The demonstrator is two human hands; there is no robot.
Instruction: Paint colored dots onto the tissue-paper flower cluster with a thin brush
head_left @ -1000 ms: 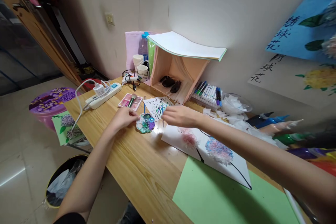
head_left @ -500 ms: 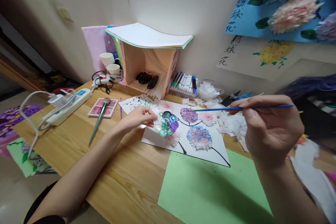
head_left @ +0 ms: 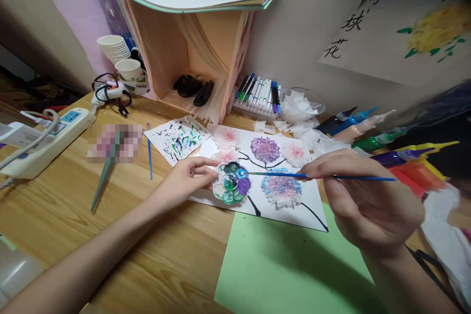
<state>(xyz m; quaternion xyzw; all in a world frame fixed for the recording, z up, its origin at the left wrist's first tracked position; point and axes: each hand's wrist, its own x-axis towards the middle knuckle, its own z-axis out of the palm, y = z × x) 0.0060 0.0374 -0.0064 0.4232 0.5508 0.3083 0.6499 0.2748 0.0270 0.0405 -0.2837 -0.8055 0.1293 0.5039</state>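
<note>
on the wooden desk, left hand steadies paint-filled palette.

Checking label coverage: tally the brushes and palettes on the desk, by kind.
Thin blue brushes: 2, the held brush in the right hand and a loose brush
Green-handled brush: 1
Paint palette: 1
Total: 4

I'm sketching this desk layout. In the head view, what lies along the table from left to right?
Power strip → thin blue brush → left hand → paint palette → right hand holding a blue paintbrush.
</note>
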